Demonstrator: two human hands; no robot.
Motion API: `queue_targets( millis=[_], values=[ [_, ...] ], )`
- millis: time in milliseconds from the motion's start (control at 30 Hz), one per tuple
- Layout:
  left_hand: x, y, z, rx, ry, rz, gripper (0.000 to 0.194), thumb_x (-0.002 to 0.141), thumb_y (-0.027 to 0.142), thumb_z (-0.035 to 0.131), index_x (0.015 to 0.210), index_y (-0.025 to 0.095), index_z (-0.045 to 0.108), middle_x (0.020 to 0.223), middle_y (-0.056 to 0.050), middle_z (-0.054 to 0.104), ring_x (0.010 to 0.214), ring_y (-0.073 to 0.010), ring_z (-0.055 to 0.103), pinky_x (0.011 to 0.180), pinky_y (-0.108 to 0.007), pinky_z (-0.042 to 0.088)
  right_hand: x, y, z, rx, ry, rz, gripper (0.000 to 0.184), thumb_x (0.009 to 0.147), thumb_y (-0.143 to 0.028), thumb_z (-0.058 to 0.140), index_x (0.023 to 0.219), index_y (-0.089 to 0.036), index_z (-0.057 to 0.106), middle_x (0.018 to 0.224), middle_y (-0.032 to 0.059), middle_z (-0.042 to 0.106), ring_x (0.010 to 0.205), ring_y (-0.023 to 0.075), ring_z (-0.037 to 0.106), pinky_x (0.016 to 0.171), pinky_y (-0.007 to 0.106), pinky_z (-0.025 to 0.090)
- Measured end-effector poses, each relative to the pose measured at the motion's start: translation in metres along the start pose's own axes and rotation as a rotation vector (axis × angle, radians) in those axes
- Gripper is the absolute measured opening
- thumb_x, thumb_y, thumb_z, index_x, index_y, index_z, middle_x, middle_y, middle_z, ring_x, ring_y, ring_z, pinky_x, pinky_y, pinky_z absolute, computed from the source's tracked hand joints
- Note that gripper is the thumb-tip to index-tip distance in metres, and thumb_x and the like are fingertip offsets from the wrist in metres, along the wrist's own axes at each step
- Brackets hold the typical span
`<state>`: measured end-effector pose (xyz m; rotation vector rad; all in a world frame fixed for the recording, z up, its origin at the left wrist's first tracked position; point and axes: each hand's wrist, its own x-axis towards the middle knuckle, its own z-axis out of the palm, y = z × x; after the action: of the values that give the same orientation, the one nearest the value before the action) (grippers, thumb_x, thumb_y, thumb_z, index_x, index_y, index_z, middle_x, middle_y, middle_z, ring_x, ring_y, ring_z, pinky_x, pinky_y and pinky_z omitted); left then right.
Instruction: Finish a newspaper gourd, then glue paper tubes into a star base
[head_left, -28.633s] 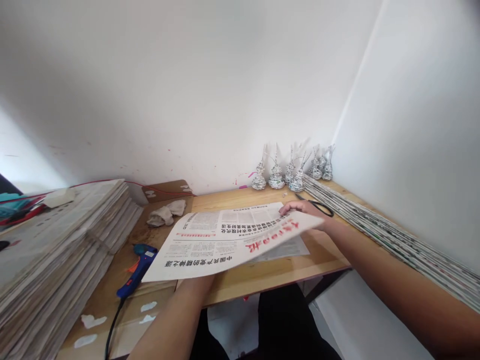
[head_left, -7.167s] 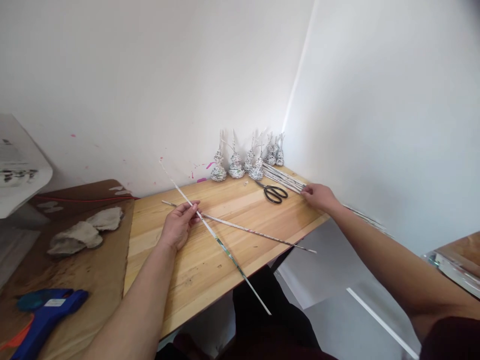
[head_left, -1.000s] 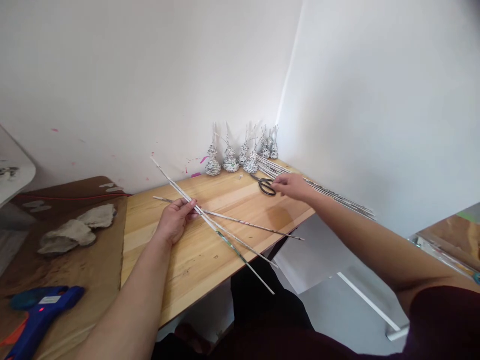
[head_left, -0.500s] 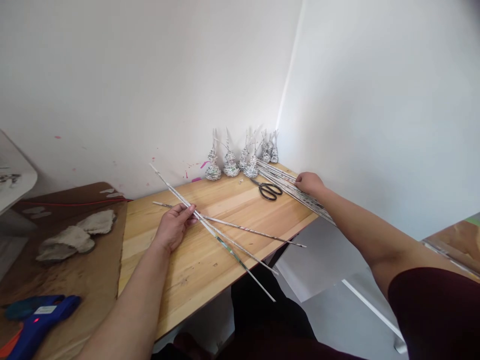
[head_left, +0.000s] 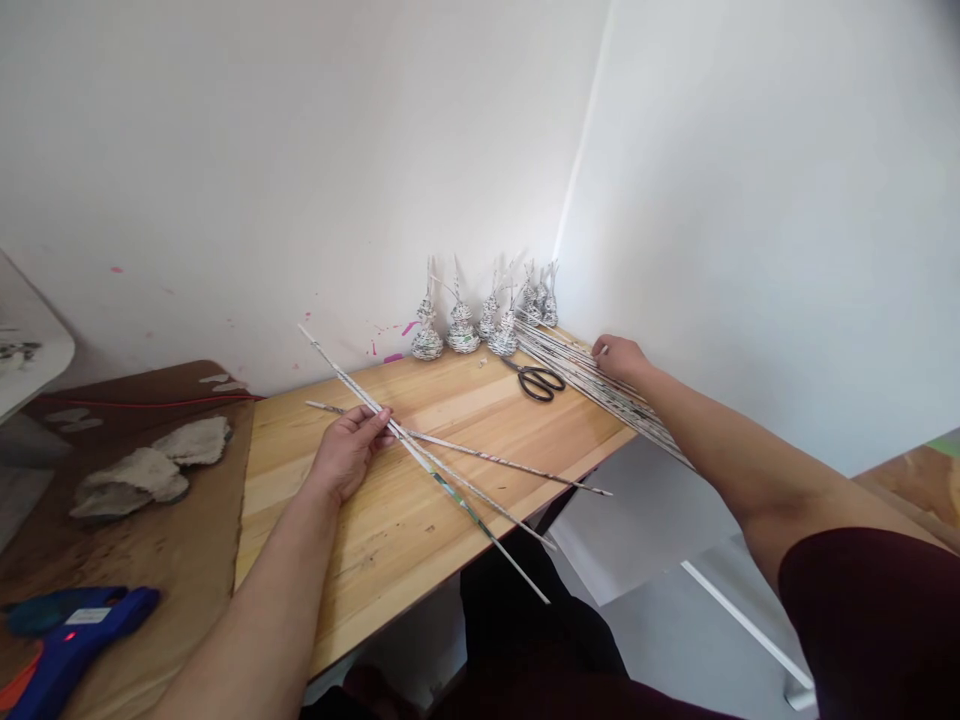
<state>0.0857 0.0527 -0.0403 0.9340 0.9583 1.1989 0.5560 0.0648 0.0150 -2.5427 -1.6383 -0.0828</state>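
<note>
Thin rolled-paper sticks (head_left: 469, 505) are pinched near their crossing by my left hand (head_left: 354, 450), thumb on top. They fan out over the wooden table (head_left: 360, 560), some ends reaching past its front edge. My right hand (head_left: 621, 358) is at the right edge of the table, over a bundle of similar paper sticks (head_left: 577, 378). Its fingers are closed together at a stick whose light tip shows by the fingertips. The palm side of that hand is hidden. Black-handled scissors (head_left: 541, 382) lie left of the bundle.
Several woven paper gourd shapes (head_left: 462, 330) stand along the wall at the back. At left, a brown board (head_left: 202, 530) carries a blue glue gun (head_left: 90, 640) and pale cloth gloves (head_left: 139, 482). A red cord (head_left: 150, 407) runs behind them.
My right hand has shifted slightly right and up, away from the middle of the bundle, with the fingers still closed. My left hand and its sticks stay almost still.
</note>
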Motion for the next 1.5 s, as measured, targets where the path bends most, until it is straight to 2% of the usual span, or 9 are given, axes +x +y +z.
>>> queue_targets(
  millis=[100,233,367,567,700,833,1000,1300,1500],
  values=[
    [0.001,-0.001,-0.001,-0.001,-0.005,0.006,0.039,0.052,0.033,0.092,0.073,0.014,0.066,0.070,-0.002,0.068,0.066,-0.0108,0.062,0.056,-0.017,0.052,-0.005,-0.001,0.007,0.000,0.006,-0.057,0.028,0.086,-0.021,0.057,0.110,-0.020,0.073,0.106,0.0068,0.074,0.091,0.0186,0.064,0.076,0.025,0.044],
    [0.001,-0.001,-0.002,-0.006,0.000,0.003,0.041,0.050,0.034,0.093,0.074,0.014,0.067,0.071,-0.002,0.068,0.066,-0.0105,0.062,0.057,-0.017,0.052,-0.006,-0.004,0.010,-0.038,0.002,-0.110,0.027,0.088,-0.032,0.060,0.108,-0.022,0.075,0.115,0.0087,0.071,0.100,0.0214,0.062,0.079,0.027,0.044],
    [0.001,-0.002,-0.002,-0.005,0.007,0.001,0.040,0.051,0.034,0.093,0.073,0.013,0.067,0.071,-0.002,0.068,0.066,-0.0103,0.062,0.058,-0.018,0.052,-0.007,-0.008,0.008,-0.095,-0.020,-0.108,0.027,0.090,-0.033,0.058,0.106,-0.021,0.077,0.113,0.0111,0.071,0.104,0.0240,0.062,0.079,0.029,0.045],
    [0.000,-0.001,-0.001,-0.013,-0.002,0.002,0.039,0.050,0.033,0.093,0.073,0.014,0.068,0.070,-0.002,0.068,0.065,-0.0103,0.062,0.056,-0.017,0.052,-0.006,-0.020,0.010,-0.160,-0.036,-0.102,0.024,0.091,-0.031,0.061,0.102,-0.015,0.075,0.118,0.0194,0.068,0.120,0.0294,0.056,0.097,0.038,0.042],
    [0.000,0.000,0.000,-0.017,-0.001,0.001,0.041,0.048,0.034,0.094,0.073,0.014,0.068,0.069,-0.002,0.068,0.065,-0.0104,0.062,0.056,-0.017,0.052,-0.001,-0.027,0.009,-0.151,-0.070,-0.058,0.032,0.089,-0.038,0.065,0.109,-0.013,0.070,0.118,0.0157,0.068,0.113,0.0269,0.061,0.098,0.044,0.045],
    [0.000,0.001,0.001,-0.013,0.002,0.002,0.042,0.048,0.034,0.094,0.073,0.014,0.068,0.069,-0.002,0.068,0.065,-0.0104,0.062,0.056,-0.017,0.052,0.004,-0.023,-0.004,-0.099,-0.078,-0.011,0.023,0.081,-0.024,0.067,0.099,-0.012,0.075,0.110,0.0209,0.072,0.109,0.0318,0.065,0.088,0.037,0.049],
    [0.000,0.000,0.000,-0.009,-0.003,0.002,0.039,0.051,0.032,0.093,0.074,0.014,0.067,0.069,-0.001,0.067,0.066,-0.0105,0.062,0.056,-0.017,0.052,0.013,-0.015,-0.023,0.029,-0.098,0.044,0.020,0.075,-0.017,0.065,0.090,-0.013,0.078,0.096,0.0144,0.076,0.099,0.0279,0.068,0.083,0.031,0.050],
    [0.001,-0.001,-0.003,-0.025,0.004,-0.008,0.045,0.046,0.035,0.095,0.073,0.014,0.068,0.070,-0.001,0.068,0.065,-0.0095,0.062,0.056,-0.016,0.053,0.014,-0.008,-0.023,0.424,-0.130,0.058,0.006,0.085,-0.020,0.068,0.085,-0.014,0.070,0.074,0.0059,0.074,0.060,0.0114,0.065,0.061,0.020,0.054],
    [0.001,-0.001,-0.001,-0.028,0.008,0.000,0.044,0.044,0.035,0.096,0.071,0.014,0.069,0.066,0.001,0.065,0.062,-0.0083,0.059,0.056,-0.016,0.054,0.012,-0.001,-0.024,0.538,-0.116,0.084,0.011,0.087,-0.019,0.071,0.080,-0.013,0.065,0.072,0.0055,0.072,0.053,0.0082,0.061,0.057,0.020,0.054]
  ],
)
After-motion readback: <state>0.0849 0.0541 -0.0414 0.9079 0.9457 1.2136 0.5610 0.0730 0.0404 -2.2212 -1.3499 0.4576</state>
